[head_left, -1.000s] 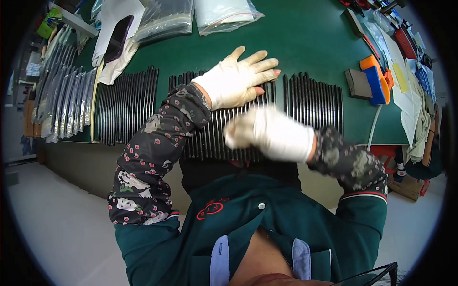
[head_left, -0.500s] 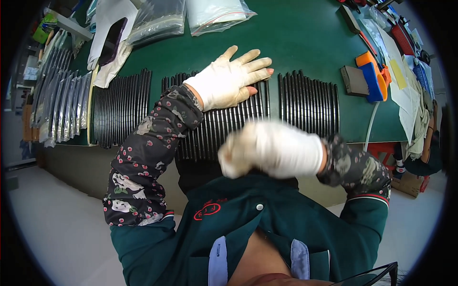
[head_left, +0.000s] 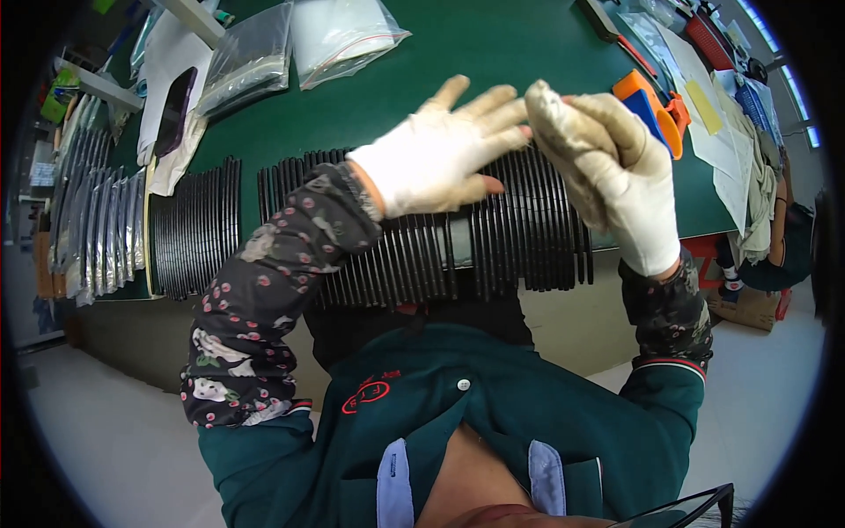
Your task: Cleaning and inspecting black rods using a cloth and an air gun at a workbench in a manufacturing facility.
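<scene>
Left hand (head_left: 440, 154) and right hand (head_left: 607, 167) cover part of the black strips (head_left: 528, 238); right palm faces away, grip indeterminate.

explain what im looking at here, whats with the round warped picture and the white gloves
The picture comes from a wide fisheye camera worn on a person's head, looking down, so the view is round and straight edges bend near the rim. At the bottom is the person's own chest in a green jacket.

The two arms are theirs, in flower-patterned sleeve covers and white gloves. The left hand is spread flat, fingers apart, over a row of thin black strips standing side by side along the near edge of a green table. The right hand is raised next to it, fingers curled near the left fingertips. Neither hand visibly holds anything.

A second row of black strips lies further left, clear plastic bags sit at the far side, and an orange and blue tool lies to the right.
</scene>
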Tool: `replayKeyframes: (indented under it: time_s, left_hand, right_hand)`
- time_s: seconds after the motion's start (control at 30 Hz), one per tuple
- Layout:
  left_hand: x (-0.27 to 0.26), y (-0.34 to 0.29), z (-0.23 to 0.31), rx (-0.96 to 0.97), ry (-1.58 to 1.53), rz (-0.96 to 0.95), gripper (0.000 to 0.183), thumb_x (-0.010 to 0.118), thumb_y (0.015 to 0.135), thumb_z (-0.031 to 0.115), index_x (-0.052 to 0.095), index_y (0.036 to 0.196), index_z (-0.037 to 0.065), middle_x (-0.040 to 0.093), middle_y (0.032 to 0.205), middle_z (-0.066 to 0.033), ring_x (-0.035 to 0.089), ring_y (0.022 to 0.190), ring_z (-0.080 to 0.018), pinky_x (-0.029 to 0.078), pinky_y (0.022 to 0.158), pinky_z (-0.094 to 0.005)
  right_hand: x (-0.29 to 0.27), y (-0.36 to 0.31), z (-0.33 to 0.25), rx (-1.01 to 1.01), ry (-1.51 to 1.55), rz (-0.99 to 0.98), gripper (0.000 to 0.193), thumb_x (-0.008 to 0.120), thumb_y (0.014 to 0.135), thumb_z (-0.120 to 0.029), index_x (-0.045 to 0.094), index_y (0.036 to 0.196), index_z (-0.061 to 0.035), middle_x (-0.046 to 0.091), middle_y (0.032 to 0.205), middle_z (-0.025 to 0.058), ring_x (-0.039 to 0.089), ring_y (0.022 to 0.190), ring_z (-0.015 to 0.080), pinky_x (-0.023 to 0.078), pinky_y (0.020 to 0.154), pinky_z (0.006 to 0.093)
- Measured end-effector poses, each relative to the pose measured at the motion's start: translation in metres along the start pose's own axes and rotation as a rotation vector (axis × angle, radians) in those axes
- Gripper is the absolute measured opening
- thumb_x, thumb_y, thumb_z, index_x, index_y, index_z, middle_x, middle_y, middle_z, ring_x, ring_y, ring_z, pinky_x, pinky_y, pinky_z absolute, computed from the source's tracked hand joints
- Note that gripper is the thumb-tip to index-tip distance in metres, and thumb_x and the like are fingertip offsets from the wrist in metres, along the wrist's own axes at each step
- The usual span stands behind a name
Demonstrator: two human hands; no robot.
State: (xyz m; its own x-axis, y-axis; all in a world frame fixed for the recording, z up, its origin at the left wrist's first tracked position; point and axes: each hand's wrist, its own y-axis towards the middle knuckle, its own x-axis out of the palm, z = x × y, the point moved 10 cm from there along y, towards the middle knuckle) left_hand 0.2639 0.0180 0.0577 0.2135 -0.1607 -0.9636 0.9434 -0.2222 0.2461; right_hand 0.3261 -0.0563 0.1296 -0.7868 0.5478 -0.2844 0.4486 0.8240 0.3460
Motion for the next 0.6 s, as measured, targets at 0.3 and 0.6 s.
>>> replayKeyframes:
  time_s: [0.3, 0.6]
  left_hand:
    - [0.040, -0.022, 0.016, 0.108, -0.062, -0.233, 0.069, 0.063, 0.082, 0.035, 0.040, 0.142, 0.007, 0.032, 0.151, -0.0130, 0.028, 0.142, -0.0297, 0.023, 0.112, -0.0575]
    - [0.051, -0.005, -0.033, -0.071, 0.094, -0.223, 0.060, 0.053, 0.092, 0.035, 0.036, 0.146, 0.016, 0.029, 0.155, -0.0070, 0.022, 0.145, -0.0273, 0.016, 0.118, -0.0526]
  right_hand:
    - [-0.009, -0.008, 0.029, 0.068, -0.136, -0.117, 0.026, 0.061, 0.084, 0.001, 0.064, 0.110, 0.0019, 0.066, 0.100, 0.0059, 0.063, 0.091, 0.0136, 0.048, 0.084, 0.0239]
    - [0.083, -0.013, 0.056, -0.458, -0.390, -0.294, 0.024, 0.065, 0.075, -0.003, 0.066, 0.098, -0.0110, 0.064, 0.088, 0.0077, 0.063, 0.086, 0.0313, 0.051, 0.074, 0.0401]
